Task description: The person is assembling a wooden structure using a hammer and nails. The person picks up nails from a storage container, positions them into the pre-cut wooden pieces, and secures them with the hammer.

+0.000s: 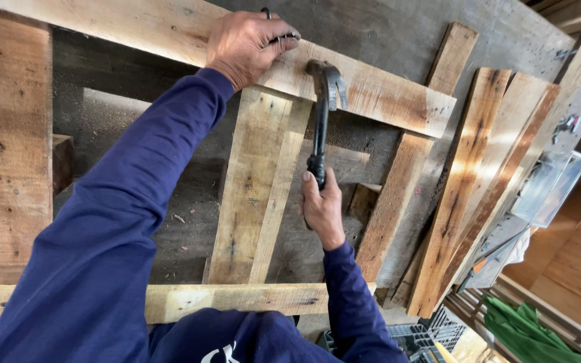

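Note:
My left hand (245, 46) presses on a long pale wooden crossboard (384, 94) at the top, fingers curled around something small and dark, possibly nails, at the fingertips. My right hand (322, 208) grips the black handle of a claw hammer (322, 107). The hammer's head rests on or just above the crossboard, right of my left hand. An upright plank (257, 195) runs under the crossboard between my arms. Another crossboard (189, 301) lies near my body. Both sleeves are dark blue.
A wide plank (8, 141) stands at the left. Several loose planks (479, 175) lean at the right on the grey workbench (384, 27). A clear plastic tray (549, 188), green cloth (526, 329) and a plastic crate (425, 333) sit lower right.

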